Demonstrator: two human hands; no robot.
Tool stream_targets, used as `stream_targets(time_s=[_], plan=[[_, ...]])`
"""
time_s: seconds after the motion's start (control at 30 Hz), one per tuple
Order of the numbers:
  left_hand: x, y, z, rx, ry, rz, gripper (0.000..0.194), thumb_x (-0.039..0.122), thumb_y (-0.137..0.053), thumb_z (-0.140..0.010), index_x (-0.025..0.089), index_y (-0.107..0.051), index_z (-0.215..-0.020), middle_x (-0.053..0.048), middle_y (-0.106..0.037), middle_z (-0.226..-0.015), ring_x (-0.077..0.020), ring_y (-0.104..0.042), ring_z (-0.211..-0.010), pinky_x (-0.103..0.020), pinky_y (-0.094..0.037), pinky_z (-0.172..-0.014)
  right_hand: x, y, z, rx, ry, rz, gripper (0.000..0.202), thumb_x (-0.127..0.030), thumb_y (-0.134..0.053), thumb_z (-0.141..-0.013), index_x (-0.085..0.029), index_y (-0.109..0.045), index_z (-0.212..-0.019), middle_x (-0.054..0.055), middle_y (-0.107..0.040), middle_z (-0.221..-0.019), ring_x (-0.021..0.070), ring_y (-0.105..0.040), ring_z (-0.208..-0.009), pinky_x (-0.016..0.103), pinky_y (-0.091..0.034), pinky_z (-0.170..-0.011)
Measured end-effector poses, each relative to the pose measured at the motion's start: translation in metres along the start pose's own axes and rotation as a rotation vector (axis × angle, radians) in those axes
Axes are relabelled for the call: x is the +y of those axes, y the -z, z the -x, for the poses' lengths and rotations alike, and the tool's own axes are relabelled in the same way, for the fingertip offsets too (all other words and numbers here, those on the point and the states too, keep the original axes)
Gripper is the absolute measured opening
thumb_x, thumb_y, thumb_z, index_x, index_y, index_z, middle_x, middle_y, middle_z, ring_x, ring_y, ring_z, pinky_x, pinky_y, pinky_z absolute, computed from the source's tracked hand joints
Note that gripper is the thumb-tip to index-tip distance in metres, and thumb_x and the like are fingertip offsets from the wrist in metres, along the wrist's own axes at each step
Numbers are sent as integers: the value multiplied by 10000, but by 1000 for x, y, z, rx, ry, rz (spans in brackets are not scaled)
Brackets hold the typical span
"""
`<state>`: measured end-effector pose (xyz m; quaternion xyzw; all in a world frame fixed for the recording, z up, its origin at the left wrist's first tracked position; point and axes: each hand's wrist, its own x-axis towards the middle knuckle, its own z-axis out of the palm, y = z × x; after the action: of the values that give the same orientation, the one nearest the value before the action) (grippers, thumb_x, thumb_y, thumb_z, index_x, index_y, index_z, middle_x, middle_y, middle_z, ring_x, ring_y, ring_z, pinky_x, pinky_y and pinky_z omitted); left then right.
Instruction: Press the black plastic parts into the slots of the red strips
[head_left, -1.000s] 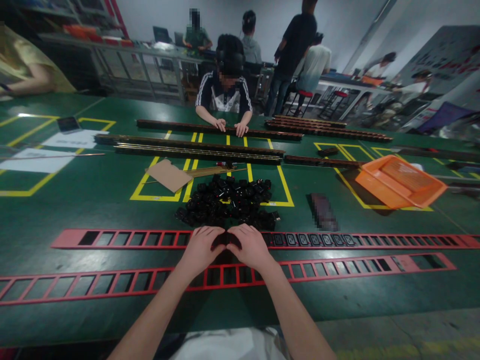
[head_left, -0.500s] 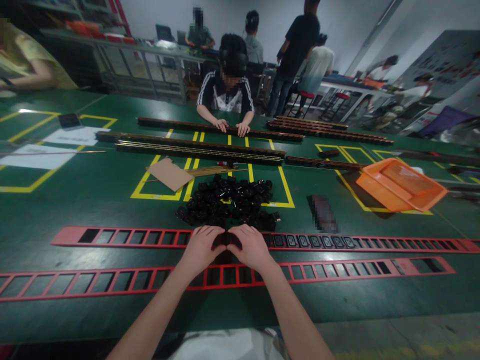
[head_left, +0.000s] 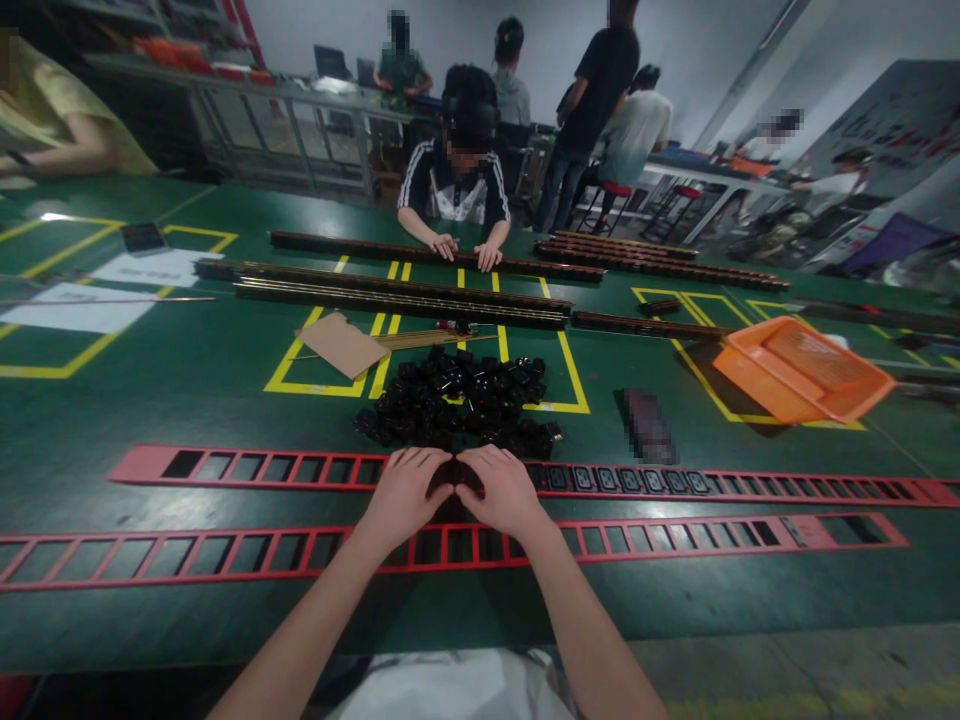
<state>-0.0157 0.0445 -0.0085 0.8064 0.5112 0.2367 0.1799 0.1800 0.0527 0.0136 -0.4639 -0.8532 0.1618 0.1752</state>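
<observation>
My left hand and my right hand meet over the far red slotted frame, fingers and thumbs curled inward. Between their fingertips is a small black socket, mostly hidden by the fingers; whether it sits in a slot I cannot tell. To the right of my right hand, a row of black sockets fills several slots of this frame. Just beyond my hands lies a heap of black sockets. Under my wrists runs the nearer red slotted frame, its slots showing green table.
An orange basket stands at the right, with a blurred dark object left of it. A cardboard piece lies behind the heap. Long dark rails cross the table. Opposite, a co-worker has both hands on a rail.
My hands keep the same grip and place. The view has shifted slightly, and the left ends of the red frames appear a little higher.
</observation>
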Motion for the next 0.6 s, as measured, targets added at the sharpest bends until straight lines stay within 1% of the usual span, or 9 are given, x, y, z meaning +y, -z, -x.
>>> stream_targets(time_s=[0.13,0.4,0.6], plan=[[3,2,0,3,-15,-14,367,222,-611,-839,222,-557,-1202,-51,-651,-1194,-239,-567,-1107,-426,-395,-967,0,0,0,-4,-2,6,355,-258,-653,-827,-199,-602,-1173,69,-667,-1167,232,-561,-1086,379,-428,-920],[4,2,0,2,-24,-21,294,212,-532,-885,221,-578,-1175,-67,-658,-1176,-242,-567,-1104,-430,-394,-965,4,-3,0,-9,3,29,351,-286,-637,-873,-202,-604,-1212,80,-663,-1196,228,-562,-1107,379,-434,-927],[-1,-1,-1,0,-24,-28,297,233,-558,-888,232,-598,-1182,-63,-669,-1187,-246,-579,-1108,-434,-411,-951,5,-4,0,-8,22,38,346,-305,-619,-899,-211,-605,-1232,80,-663,-1206,228,-562,-1109,381,-438,-923]])
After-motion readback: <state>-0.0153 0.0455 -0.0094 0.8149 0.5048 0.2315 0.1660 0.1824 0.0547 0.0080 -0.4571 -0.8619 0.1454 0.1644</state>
